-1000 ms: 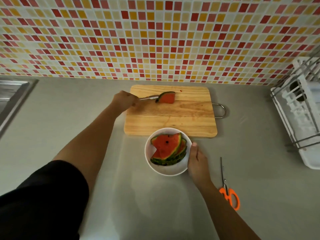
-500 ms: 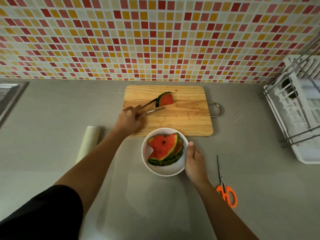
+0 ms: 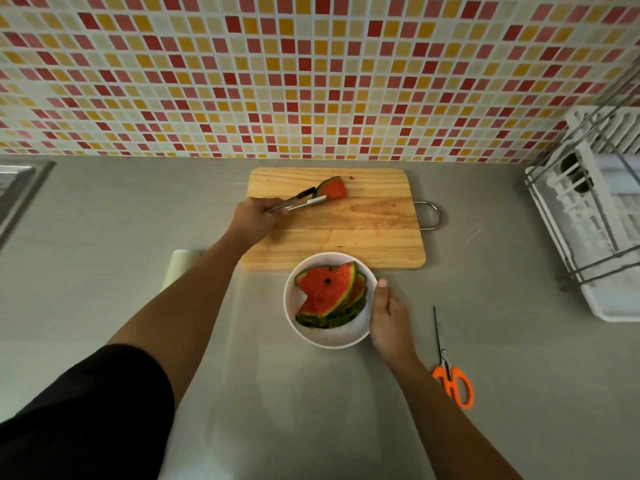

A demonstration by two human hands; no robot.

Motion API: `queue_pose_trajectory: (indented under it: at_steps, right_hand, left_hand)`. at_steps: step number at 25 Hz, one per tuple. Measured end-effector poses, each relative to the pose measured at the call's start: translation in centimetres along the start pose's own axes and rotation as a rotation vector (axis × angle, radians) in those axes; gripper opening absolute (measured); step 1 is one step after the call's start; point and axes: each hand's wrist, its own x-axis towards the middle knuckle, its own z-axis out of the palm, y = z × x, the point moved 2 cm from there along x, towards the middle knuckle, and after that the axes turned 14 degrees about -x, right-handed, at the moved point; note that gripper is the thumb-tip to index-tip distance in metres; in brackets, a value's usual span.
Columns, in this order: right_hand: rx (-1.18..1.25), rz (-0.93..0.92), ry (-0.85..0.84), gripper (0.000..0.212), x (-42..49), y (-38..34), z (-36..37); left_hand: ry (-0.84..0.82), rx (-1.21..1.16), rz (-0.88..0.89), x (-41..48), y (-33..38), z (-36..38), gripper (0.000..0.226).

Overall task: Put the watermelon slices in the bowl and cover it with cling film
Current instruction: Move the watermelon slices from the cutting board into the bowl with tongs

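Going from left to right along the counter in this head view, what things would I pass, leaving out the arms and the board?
sink → cling film roll → bowl → scissors → dish rack

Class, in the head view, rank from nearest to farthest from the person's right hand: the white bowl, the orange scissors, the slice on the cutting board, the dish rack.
1. White bowl: held by the right hand.
2. Orange scissors: on the counter to its right.
3. Slice: on the cutting board, beyond the bowl.
4. Dish rack: far right.
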Motion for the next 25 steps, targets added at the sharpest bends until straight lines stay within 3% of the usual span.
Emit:
queue_pose_trajectory:
  at_steps: [6,9,11,17,21,25]
  right_hand:
    - [-0.009,0.004,-0.014,0.051,0.0,0.1,0.1]
    - [-0.008,0.01,-0.032,0.053,0.1,0.1,0.0]
    - [-0.006,0.008,-0.055,0.054,0.1,0.1,0.0]
    - [0.124,-0.004,-0.229,0.041,0.9,-0.5,-1.0]
    - [0.142,0.032,-0.319,0.042,1.2,-0.7,-1.6]
    - [0.154,0.055,-0.369,0.042,1.3,-0.5,-1.6]
  left_hand:
    - [-0.03,-0.54,-0.227,-1.2,-1.5,-1.4,0.026]
    - [-0.129,-0.585,-0.129,-4.1,-0.7,-2.7,0.014]
    - [-0.17,-0.557,-0.047,-6.9,0.2,-4.0,0.017]
    - [-0.195,-0.14,0.273,-15.3,2.3,-5.9,0.029]
    - [-0.285,0.325,0.733,-18.4,3.7,-3.8,0.028]
    - [-0.338,0.594,0.966,-18.9,4.2,-3.7,0.034]
